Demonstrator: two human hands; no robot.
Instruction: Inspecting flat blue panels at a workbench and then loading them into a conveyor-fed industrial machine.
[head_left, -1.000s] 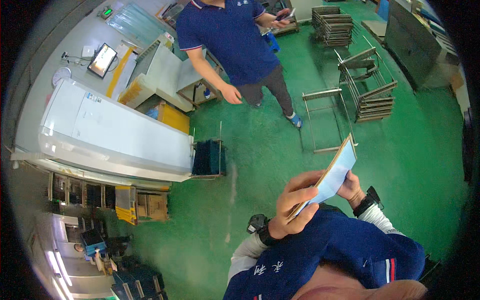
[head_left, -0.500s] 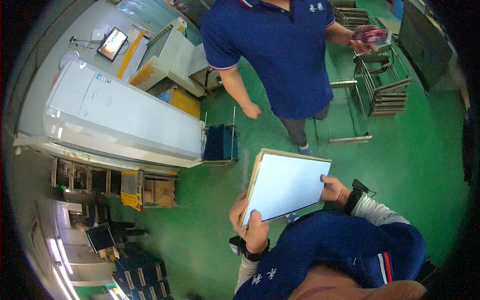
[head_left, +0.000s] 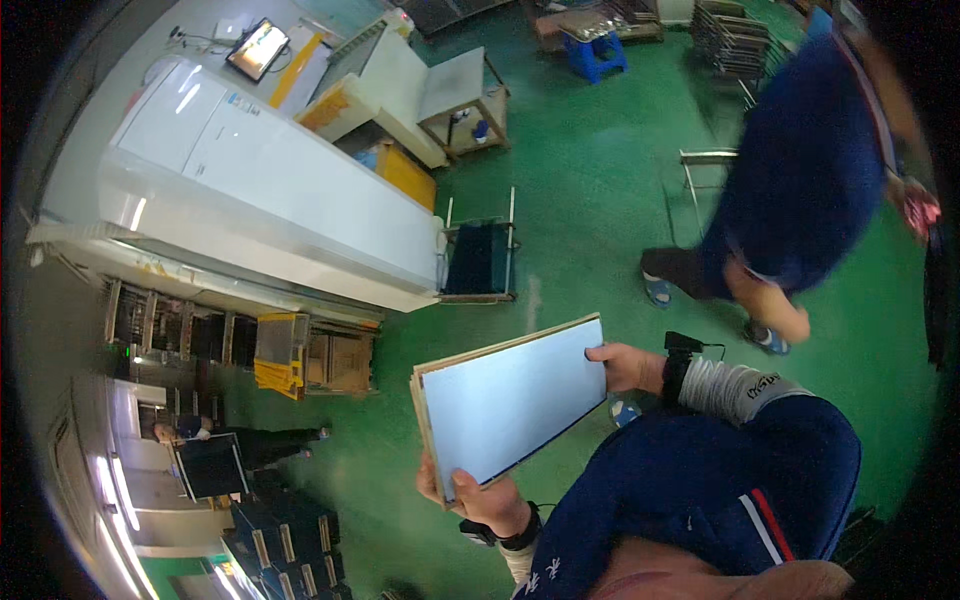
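Observation:
A flat rectangular white panel (head_left: 525,405), with a tan, board-like layer showing along its edge, is held tilted in front of my body. Its near-left corner is gripped by my left hand (head_left: 490,502), the thumb on the white face and fingers behind. At the right side, my right hand (head_left: 635,368) presses its thumb on the face, its other fingers mostly hidden behind. Both wrists carry dark straps with a small black device.
A co-worker (head_left: 800,170) walks at the right, holding something reddish. A long white cabinet (head_left: 290,200) and a metal rack (head_left: 480,260) stand left. Farther off are a blue stool (head_left: 595,57) and stacked racks (head_left: 735,40). Another person holds a dark frame (head_left: 212,467).
The co-worker has walked from ahead of me to the right side. The panel, still in both hands, has shifted left in view, and the surroundings have swung slightly rightward.

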